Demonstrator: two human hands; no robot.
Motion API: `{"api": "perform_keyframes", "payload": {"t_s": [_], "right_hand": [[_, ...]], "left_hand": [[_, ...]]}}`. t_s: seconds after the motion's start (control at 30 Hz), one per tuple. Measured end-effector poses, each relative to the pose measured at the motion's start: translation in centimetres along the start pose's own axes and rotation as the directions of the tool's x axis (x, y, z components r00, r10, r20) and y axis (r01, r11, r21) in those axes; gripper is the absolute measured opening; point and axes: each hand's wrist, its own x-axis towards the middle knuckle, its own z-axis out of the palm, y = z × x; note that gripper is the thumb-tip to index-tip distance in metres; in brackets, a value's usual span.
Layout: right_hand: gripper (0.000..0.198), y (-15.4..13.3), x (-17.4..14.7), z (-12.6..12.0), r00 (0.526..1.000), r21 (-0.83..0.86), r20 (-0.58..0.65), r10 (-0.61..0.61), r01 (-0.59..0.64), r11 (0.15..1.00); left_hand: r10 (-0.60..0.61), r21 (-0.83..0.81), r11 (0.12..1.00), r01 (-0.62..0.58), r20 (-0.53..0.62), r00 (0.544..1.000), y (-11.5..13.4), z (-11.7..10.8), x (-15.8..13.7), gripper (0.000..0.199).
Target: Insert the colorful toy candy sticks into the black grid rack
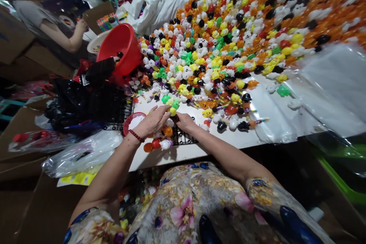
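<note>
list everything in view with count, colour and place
small plastic toys: too many to count, orange, white, black, yellow, green, red; heaped over the table
table: one, white; centre
red bucket: one; tipped, left of heap
black wire tray: one; under the hands
red basket: one, small; by left hand
clear plastic bags: several; lower left
co-worker's arm: one; upper left
left hand: fingers on a yellow toy
right hand: on tray

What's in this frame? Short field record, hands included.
surface: white table
left hand: fingertips pinching a small yellow toy piece
right hand: resting on a black wire rack
near hands: orange, red and white pieces
spread: heap of small coloured toy pieces
left side: tipped red bucket
background: another person's arm
</note>
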Motion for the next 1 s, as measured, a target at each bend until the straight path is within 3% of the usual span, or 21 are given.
{"api": "perform_keyframes", "payload": {"t_s": [0.27,0.47,0.87,1.0], "right_hand": [[0.026,-0.3,0.4,-0.1,0.996,-0.014,0.078,0.041,-0.040,0.999],[0.028,-0.9,0.0,-0.2,0.997,0.000,0.032,0.070,-0.070,0.998],[0.023,0.5,1.2,0.6,1.000,0.107,-0.028,0.000,0.003,0.994],[0.022,0.9,1.4,0.7,0.999,0.051,-0.018,-0.049,0.050,0.997]], "left_hand": [[0.026,-0.013,1.000,-0.026,0.004,1.000,-0.5,0.2,-0.1,0.048],[0.019,0.018,1.000,-0.019,-0.015,1.000,-0.2,0.3,-0.2,0.047],[-0.007,0.004,1.000,0.007,-0.027,1.000,1.3,-0.3,0.0,0.041],[-0.016,-0.006,1.000,0.015,-0.028,0.999,1.5,-0.5,-0.2,0.042]]}}
